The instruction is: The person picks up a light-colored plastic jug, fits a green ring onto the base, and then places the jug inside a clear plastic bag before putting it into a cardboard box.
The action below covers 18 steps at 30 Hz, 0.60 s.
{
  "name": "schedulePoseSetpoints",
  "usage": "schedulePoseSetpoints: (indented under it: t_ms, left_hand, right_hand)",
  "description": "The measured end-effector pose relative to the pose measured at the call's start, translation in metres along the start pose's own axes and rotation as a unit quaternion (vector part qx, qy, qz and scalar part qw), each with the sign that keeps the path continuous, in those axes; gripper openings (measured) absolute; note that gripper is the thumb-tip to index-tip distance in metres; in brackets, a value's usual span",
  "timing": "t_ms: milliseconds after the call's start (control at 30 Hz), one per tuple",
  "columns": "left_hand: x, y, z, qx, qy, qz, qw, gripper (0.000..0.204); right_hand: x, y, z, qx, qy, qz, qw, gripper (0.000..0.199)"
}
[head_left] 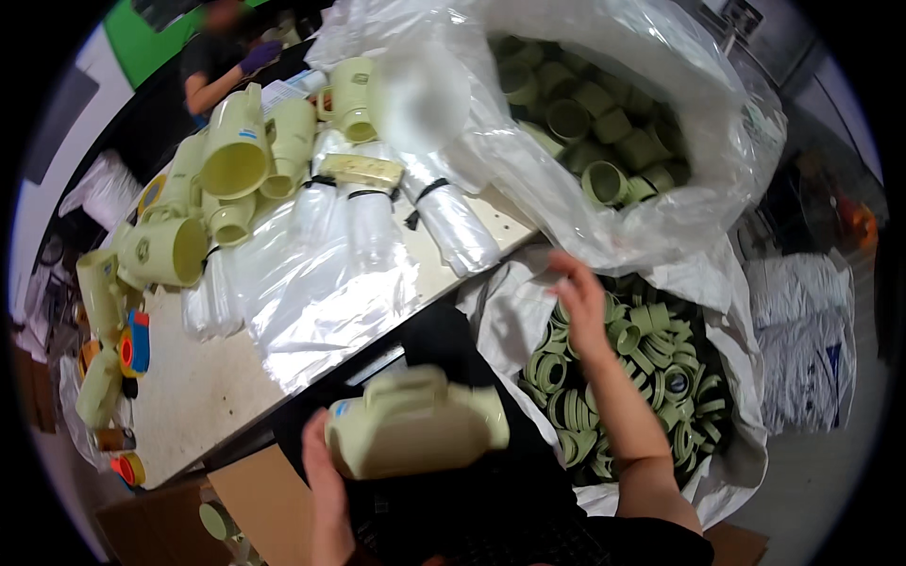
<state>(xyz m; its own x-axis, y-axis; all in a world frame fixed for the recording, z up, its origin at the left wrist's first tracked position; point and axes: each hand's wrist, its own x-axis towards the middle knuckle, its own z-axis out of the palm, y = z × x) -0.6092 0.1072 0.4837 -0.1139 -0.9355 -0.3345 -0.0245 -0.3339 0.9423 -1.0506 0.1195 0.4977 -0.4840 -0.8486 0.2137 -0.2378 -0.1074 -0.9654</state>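
My left hand (327,467) is closed on the base end of a pale green plastic jug body (415,436). The jug lies sideways over my lap, its handle uppermost and its narrow neck pointing right. My right hand (579,304) hangs above the left edge of a white sack (741,377), fingers apart and nothing in them. Inside that sack are several green plastic ring-like parts (651,363). Just beyond my right hand, a large clear bag (604,222) holds many pale green cup-like pieces (595,104).
On the white table (217,387) are more green jugs (234,156), bundled clear plastic bags (363,226) with black ties and tape rolls (135,344). Cardboard (264,500) stands lower left. A co-worker (215,71) is at the far left; wrapped packs (802,340) lie at right.
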Motion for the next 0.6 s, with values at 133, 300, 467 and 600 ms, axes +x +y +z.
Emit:
schedulePoseSetpoints:
  t_ms: [133,300,467,600]
  left_hand:
    - [-0.047,-0.014,0.017,-0.074,0.060,-0.087,0.992,0.035]
    - [-0.064,-0.002,0.016,-0.156,0.000,-0.195,0.968,0.023]
    - [-0.055,-0.010,0.015,-0.258,0.106,-0.178,0.944,0.032]
    - [-0.036,0.004,0.015,-0.264,0.141,-0.132,0.945,0.032]
  right_hand:
    - [0.101,0.032,-0.063,0.180,0.217,0.057,0.958,0.092]
    - [0.203,0.099,-0.130,0.177,0.338,0.101,0.919,0.072]
    - [0.108,0.060,-0.021,0.120,0.443,0.030,0.888,0.035]
    - [-0.025,0.011,0.021,0.515,0.008,0.311,0.798,0.058]
